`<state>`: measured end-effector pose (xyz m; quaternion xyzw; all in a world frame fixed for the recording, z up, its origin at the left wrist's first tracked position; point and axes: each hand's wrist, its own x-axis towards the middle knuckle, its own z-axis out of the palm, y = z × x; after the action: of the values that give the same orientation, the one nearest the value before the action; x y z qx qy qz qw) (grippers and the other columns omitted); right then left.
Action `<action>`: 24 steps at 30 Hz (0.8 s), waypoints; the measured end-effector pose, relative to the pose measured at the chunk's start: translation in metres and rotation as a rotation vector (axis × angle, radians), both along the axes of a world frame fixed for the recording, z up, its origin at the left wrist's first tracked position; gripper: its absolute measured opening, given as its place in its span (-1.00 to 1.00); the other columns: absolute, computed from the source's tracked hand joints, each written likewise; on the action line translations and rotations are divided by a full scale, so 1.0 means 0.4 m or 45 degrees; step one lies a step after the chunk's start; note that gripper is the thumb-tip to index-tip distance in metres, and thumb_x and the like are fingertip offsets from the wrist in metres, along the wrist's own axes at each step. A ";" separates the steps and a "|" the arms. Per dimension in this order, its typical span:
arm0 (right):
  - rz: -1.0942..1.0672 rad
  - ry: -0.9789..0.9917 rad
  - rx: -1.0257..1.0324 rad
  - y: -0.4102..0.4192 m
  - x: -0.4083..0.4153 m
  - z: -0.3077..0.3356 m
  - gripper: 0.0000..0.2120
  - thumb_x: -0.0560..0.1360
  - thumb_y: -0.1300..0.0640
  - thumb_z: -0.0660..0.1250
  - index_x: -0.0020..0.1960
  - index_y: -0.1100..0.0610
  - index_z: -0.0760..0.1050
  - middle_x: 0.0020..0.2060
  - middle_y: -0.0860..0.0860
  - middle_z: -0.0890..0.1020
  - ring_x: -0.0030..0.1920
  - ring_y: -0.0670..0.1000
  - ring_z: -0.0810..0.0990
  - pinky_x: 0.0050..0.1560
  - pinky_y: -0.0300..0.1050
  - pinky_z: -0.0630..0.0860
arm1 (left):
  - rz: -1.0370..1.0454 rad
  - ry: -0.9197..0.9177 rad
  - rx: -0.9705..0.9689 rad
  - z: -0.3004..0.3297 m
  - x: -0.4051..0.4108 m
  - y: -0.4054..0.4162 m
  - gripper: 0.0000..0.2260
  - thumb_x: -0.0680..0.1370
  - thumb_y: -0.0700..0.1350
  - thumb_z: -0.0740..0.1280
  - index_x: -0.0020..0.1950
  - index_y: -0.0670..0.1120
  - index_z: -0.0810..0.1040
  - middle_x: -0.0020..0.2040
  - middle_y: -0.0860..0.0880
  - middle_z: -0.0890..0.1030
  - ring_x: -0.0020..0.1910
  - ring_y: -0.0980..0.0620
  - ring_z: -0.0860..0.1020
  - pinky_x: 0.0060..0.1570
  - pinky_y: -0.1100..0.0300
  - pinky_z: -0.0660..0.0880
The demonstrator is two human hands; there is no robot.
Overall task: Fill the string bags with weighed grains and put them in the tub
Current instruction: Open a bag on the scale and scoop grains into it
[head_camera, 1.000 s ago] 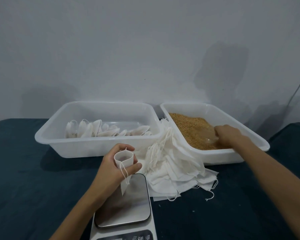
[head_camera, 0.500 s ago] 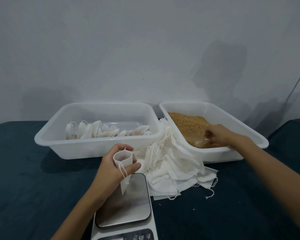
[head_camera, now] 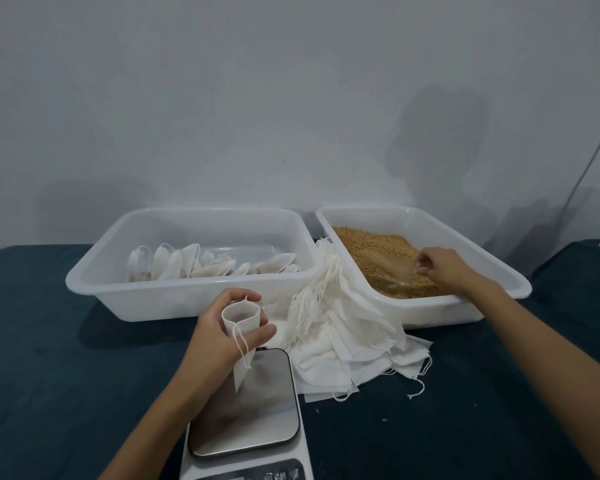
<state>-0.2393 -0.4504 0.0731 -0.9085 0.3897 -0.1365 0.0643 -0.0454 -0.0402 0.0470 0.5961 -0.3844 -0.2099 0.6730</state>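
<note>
Dim, even light; soft shadows on wall (head_camera: pixel 430 140); mild wide-angle distortion.

I had two white tubs (head_camera: pixel 194 303) in front of me, one scale (head_camera: pixel 246 420), one open string bag (head_camera: pixel 241 315) in my left hand (head_camera: pixel 222 327), and one heap of empty bags (head_camera: pixel 343 337), too many and too overlapped to count.

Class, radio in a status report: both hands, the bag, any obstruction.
Left hand holds open string bag above scale. Right hand grips clear scoop in grain tub. Nothing in the way.
</note>
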 end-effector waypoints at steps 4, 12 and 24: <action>-0.038 0.025 -0.048 0.013 0.003 0.002 -0.85 0.58 0.26 0.35 0.14 0.22 0.57 0.05 0.15 0.66 0.08 0.15 0.59 0.19 0.13 0.52 | 0.014 -0.002 -0.002 -0.003 0.002 -0.002 -0.68 0.46 -0.32 0.56 0.12 -0.05 0.59 -0.17 -0.13 0.66 -0.21 0.05 0.64 -0.16 0.29 0.58; 0.017 -0.204 0.042 0.038 0.006 0.013 -0.82 0.62 0.25 0.31 0.21 0.24 0.53 0.08 0.11 0.65 0.12 0.10 0.59 0.20 0.03 0.52 | -0.003 0.007 -0.018 -0.003 0.001 -0.002 -0.69 0.47 -0.33 0.55 0.10 -0.04 0.59 -0.17 -0.14 0.65 -0.22 0.05 0.63 -0.16 0.29 0.57; -0.219 0.023 -0.351 0.060 0.012 0.020 -0.88 0.54 0.25 0.35 0.03 0.09 0.48 -0.05 0.04 0.58 0.02 0.13 0.54 0.17 0.13 0.34 | 0.003 0.001 0.000 -0.002 0.004 0.000 -0.67 0.47 -0.30 0.56 0.05 0.08 0.61 -0.16 -0.11 0.66 -0.21 0.06 0.64 -0.15 0.28 0.57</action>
<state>-0.2346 -0.4266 0.0812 -0.8731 0.4443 -0.1857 -0.0765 -0.0440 -0.0402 0.0463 0.5964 -0.3836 -0.2092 0.6734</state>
